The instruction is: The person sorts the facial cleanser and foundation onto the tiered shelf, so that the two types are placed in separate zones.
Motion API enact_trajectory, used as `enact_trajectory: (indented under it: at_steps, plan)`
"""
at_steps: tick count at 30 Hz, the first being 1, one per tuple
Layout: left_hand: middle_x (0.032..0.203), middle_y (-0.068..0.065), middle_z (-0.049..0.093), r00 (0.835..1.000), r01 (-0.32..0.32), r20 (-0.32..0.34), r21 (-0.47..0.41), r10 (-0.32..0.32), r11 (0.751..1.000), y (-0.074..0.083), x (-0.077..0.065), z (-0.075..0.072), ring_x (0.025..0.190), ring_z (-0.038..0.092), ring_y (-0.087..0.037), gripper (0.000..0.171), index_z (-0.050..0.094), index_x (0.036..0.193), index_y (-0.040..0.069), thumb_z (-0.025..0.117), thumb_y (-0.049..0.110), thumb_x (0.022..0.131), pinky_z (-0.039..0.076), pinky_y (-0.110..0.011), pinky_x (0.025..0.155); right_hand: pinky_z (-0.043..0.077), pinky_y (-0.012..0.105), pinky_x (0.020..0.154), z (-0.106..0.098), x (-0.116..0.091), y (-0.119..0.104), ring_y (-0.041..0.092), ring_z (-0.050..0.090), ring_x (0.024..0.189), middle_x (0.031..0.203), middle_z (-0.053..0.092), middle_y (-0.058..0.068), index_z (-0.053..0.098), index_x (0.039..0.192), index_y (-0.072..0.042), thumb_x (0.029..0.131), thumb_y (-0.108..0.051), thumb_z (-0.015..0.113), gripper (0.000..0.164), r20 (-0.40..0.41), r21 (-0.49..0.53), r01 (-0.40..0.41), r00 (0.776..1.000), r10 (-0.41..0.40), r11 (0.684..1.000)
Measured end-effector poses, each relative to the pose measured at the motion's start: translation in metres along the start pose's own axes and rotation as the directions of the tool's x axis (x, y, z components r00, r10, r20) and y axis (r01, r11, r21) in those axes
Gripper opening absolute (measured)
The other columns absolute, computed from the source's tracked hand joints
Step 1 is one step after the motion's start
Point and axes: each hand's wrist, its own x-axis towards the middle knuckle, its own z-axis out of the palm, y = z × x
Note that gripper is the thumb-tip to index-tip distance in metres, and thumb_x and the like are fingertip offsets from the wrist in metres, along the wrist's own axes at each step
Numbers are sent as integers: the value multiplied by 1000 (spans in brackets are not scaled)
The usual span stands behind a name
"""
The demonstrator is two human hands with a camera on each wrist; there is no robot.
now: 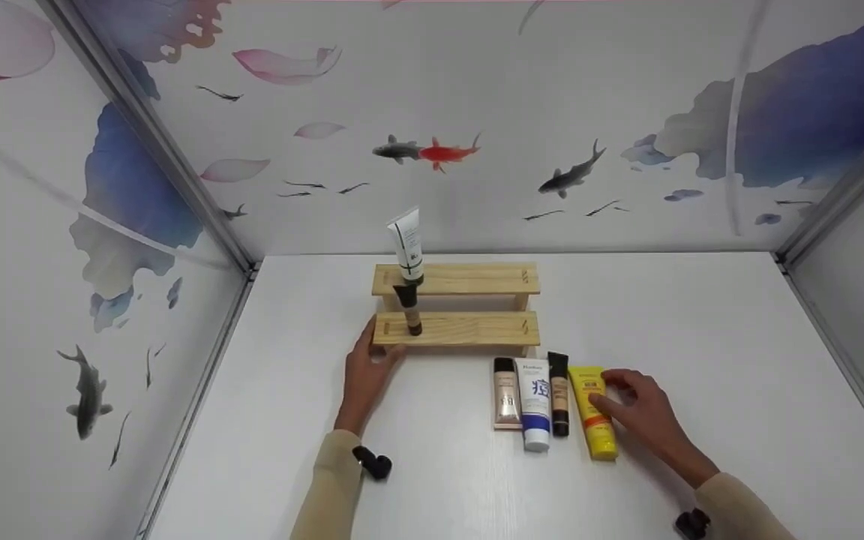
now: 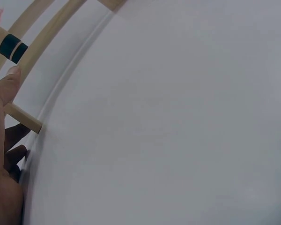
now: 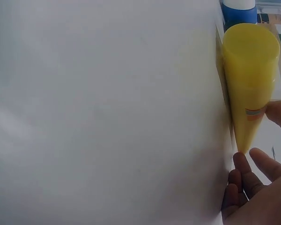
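My left hand [image 1: 367,375] grips the left end of a two-step wooden rack [image 1: 469,330]. In the left wrist view its thumb lies on the front board's edge and other fingers are behind the leg. On the lower step stands a small black-capped tube [image 1: 412,319]; a white tube [image 1: 408,244] stands on the upper step. My right hand [image 1: 646,412] holds a yellow tube [image 1: 595,427] lying on the table, thumb on its face and fingers by its flat end. Left of it lie a slim black-and-beige tube [image 1: 559,397], a white-and-blue tube [image 1: 535,409] and a pinkish-beige tube [image 1: 505,397].
A white table [image 1: 432,480] bears everything. Walls printed with fish and petals [image 1: 507,112] enclose it at the back and sides, with metal corner strips [image 1: 199,382] along the left edge.
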Motion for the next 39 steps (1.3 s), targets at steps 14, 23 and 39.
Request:
enact_trajectory:
  at_steps: [14,23,39]
  plan:
    - [167,-8,53,1000,2,4,-4,-2,1000,2,0,0,130,60,-26,94,35,174,14,80,52,100,42,-52,118,48,62,113,6,1,-12,40,53,122,138,59,26,50,155,6,93,-53,87,93,24,-114,-76,997,79,991]
    - [162,-9,58,1000,-9,3,-6,9,1000,1,1,-1,126,63,-26,91,34,174,13,81,44,102,43,-51,118,47,49,91,6,5,-18,34,53,106,116,63,18,54,149,12,91,-55,86,93,14,-183,-67,997,71,981]
    - [168,-9,52,1000,12,1,-9,-12,1000,1,1,1,138,60,-28,91,35,174,14,81,45,102,40,-52,123,57,47,86,-8,9,-27,31,61,95,108,71,19,64,126,10,90,-55,86,78,106,-208,-194,970,220,959]
